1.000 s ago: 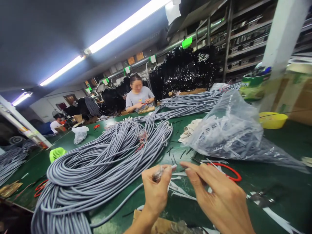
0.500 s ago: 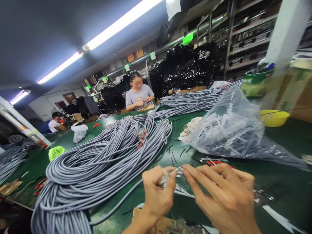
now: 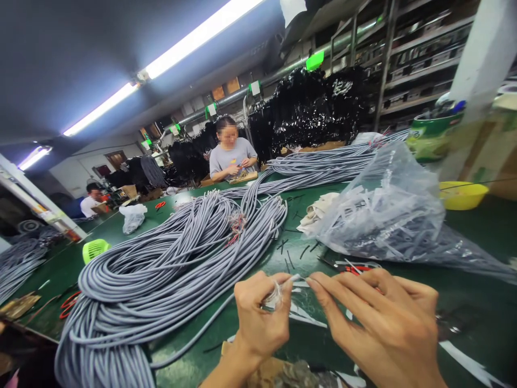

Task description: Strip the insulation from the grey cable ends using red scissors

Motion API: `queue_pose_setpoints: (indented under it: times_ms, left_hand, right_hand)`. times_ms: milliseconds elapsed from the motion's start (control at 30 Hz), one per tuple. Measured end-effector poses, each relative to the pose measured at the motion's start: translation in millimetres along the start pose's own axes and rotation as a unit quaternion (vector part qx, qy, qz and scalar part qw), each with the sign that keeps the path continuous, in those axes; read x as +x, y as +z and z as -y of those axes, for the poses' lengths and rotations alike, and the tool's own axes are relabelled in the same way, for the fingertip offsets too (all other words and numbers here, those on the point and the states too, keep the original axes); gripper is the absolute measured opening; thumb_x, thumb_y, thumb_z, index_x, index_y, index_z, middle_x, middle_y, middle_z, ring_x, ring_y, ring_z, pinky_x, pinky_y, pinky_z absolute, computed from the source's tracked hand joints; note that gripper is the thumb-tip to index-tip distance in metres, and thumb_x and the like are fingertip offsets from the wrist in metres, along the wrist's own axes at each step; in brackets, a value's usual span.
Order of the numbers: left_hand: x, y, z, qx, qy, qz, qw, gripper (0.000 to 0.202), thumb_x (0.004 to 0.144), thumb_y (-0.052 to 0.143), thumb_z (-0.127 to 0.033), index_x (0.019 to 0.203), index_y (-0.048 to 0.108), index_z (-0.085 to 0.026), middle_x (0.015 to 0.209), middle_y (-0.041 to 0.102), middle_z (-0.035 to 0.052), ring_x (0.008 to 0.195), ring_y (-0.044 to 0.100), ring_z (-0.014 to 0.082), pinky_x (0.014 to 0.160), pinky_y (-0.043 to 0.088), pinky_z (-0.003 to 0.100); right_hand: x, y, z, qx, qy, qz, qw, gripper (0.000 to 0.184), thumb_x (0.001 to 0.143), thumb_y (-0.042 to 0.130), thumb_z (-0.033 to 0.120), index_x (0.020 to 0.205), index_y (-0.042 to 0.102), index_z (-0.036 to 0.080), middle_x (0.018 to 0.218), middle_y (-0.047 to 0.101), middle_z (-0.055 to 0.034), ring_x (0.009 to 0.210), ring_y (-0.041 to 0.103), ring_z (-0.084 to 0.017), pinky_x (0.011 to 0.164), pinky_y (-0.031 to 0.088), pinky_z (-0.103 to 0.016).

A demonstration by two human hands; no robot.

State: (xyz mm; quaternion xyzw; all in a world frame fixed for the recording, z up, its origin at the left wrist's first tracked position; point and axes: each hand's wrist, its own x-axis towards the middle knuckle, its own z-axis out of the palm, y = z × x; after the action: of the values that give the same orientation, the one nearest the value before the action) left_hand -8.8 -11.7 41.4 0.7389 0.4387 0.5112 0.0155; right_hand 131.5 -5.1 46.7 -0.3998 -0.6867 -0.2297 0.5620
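Over the flat green tabletop [image 3: 484, 318], the left hand [image 3: 260, 315] is pinching a slender whitish cable end [image 3: 296, 278] that the right hand [image 3: 379, 318], its hold unclear, is apparently working, next calling for steadiness.

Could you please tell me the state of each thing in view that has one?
Left hand: closed, pinching the cable end
Right hand: fingers bent, tips beside the cable end; grip unclear
Cables: looped in a heap
Clear bag: lying, stuffed with pale strips
Cloth: crumpled
Yellow bowl: upright
Lights: lit
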Motion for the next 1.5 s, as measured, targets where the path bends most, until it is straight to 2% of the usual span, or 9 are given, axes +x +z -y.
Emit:
queue_pose_setpoints:
  times_ms: [167,400,967,1133,1200,1267,1333,1367,1500]
  left_hand:
    - [0,-1.6,2,-0.002,0.000,0.022,1.000,0.024,0.084,0.049,-0.021,0.076,0.071,-0.014,0.060,0.065,0.0052,0.046,0.046,0.0110,0.046,0.033,0.023]
    - [2,-3.5,3,-0.048,-0.086,0.027,0.995,0.029,0.085,0.051,-0.029,0.073,0.072,-0.012,0.047,0.045,-0.0020,0.043,0.039,0.0088,0.044,0.026,0.022]
    - [3,-5.6,2,-0.070,-0.104,0.047,0.991,0.036,0.085,0.050,-0.034,0.067,0.071,-0.011,0.047,0.041,-0.0019,0.042,0.036,0.0084,0.043,0.025,0.022]
    - [5,-7.7,3,-0.045,-0.050,0.056,0.996,0.031,0.084,0.051,-0.030,0.068,0.071,-0.012,0.046,0.049,0.0001,0.043,0.039,0.0091,0.044,0.027,0.022]
    - [4,-6.0,2,-0.035,-0.019,0.073,0.997,0.031,0.085,0.050,-0.029,0.071,0.072,-0.013,0.047,0.052,0.0015,0.043,0.041,0.0100,0.044,0.028,0.023]
    - [4,-2.8,2,-0.036,0.013,0.102,0.994,0.032,0.085,0.048,-0.030,0.073,0.073,-0.014,0.045,0.052,0.0018,0.041,0.040,0.0104,0.043,0.027,0.023]
    - [3,0.0,2,-0.042,0.027,0.121,0.991,0.034,0.085,0.047,-0.031,0.073,0.073,-0.014,0.044,0.051,0.0020,0.040,0.039,0.0104,0.042,0.026,0.023]
    - [3,0.7,3,-0.045,0.021,0.117,0.992,0.034,0.085,0.047,-0.032,0.072,0.073,-0.014,0.045,0.053,0.0025,0.041,0.040,0.0105,0.042,0.027,0.023]
    - [5,-3.2,7,-0.036,-0.006,0.083,0.996,0.032,0.085,0.048,-0.030,0.067,0.070,-0.014,0.053,0.061,0.0048,0.045,0.044,0.0107,0.046,0.031,0.023]
  right_hand:
    - [-4,4,0,0.032,-0.008,0.038,0.999,0.028,0.088,0.048,0.020,0.065,0.064,0.020,0.049,0.060,0.0028,0.053,0.048,-0.014,0.063,0.028,-0.032]
    - [1,-1,-4,0.011,-0.004,-0.010,1.000,0.019,0.084,0.057,0.020,0.066,0.063,0.020,0.050,0.062,0.0025,0.051,0.049,-0.013,0.061,0.029,-0.031]
    - [1,0,-3,0.037,0.000,-0.008,0.999,0.022,0.085,0.054,0.020,0.064,0.063,0.021,0.049,0.062,0.0034,0.049,0.049,-0.011,0.060,0.030,-0.031]
    - [-3,4,-6,0.117,0.038,0.017,0.992,0.021,0.084,0.054,0.022,0.065,0.063,0.020,0.052,0.061,0.0023,0.051,0.052,-0.011,0.059,0.036,-0.028]
    - [-6,7,-8,0.220,0.132,0.086,0.963,0.031,0.086,0.051,0.030,0.058,0.058,0.020,0.049,0.056,0.0019,0.046,0.049,-0.010,0.050,0.037,-0.025]
    - [-7,9,-9,0.337,0.275,0.149,0.888,0.044,0.087,0.044,0.043,0.051,0.047,0.020,0.042,0.043,0.0039,0.036,0.037,-0.008,0.037,0.030,-0.022]
    - [-8,9,-11,0.402,0.374,0.162,0.820,0.047,0.085,0.041,0.053,0.050,0.042,0.021,0.041,0.034,0.0056,0.034,0.028,-0.007,0.031,0.025,-0.021]
    - [-9,8,-12,0.407,0.383,0.154,0.815,0.046,0.083,0.044,0.055,0.052,0.045,0.021,0.042,0.035,0.0055,0.035,0.029,-0.007,0.031,0.025,-0.021]
    - [-8,3,-14,0.319,0.227,0.143,0.909,0.023,0.073,0.063,0.044,0.068,0.065,0.022,0.059,0.060,-0.0007,0.047,0.051,-0.012,0.045,0.041,-0.023]
